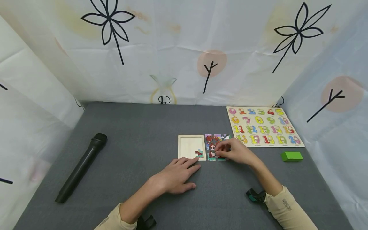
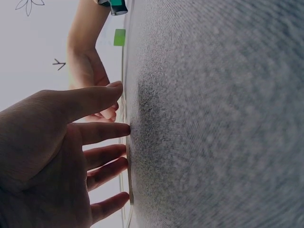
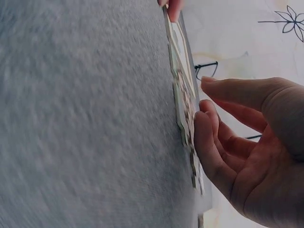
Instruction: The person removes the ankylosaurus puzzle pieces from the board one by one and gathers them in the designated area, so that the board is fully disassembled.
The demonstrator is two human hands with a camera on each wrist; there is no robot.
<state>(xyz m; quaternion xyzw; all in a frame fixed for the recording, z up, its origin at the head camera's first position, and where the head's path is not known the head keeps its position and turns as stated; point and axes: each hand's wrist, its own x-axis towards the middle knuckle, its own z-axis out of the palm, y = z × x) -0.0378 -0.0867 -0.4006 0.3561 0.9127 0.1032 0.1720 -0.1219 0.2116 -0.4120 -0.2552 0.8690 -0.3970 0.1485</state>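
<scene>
A small wooden puzzle tray [image 1: 187,143] lies on the grey table, with one jigsaw piece [image 1: 199,154] in its near right corner. My left hand [image 1: 176,176] is spread flat, its fingertips at the tray's near edge. Beside the tray on the right lie several loose jigsaw pieces [image 1: 210,138] with red, purple and teal print. My right hand [image 1: 237,152] hovers close over these pieces and hides some of them. In the right wrist view its thumb and bent fingers [image 3: 204,128] stand apart, with nothing seen between them, right beside the row of pieces.
A board of colourful numbers [image 1: 264,124] lies at the back right, close behind my right hand. A green block [image 1: 291,156] sits near the table's right edge. On the left lies a black microphone [image 1: 81,167]. Patterned white cloth [image 1: 172,48] hangs behind the table and at both sides.
</scene>
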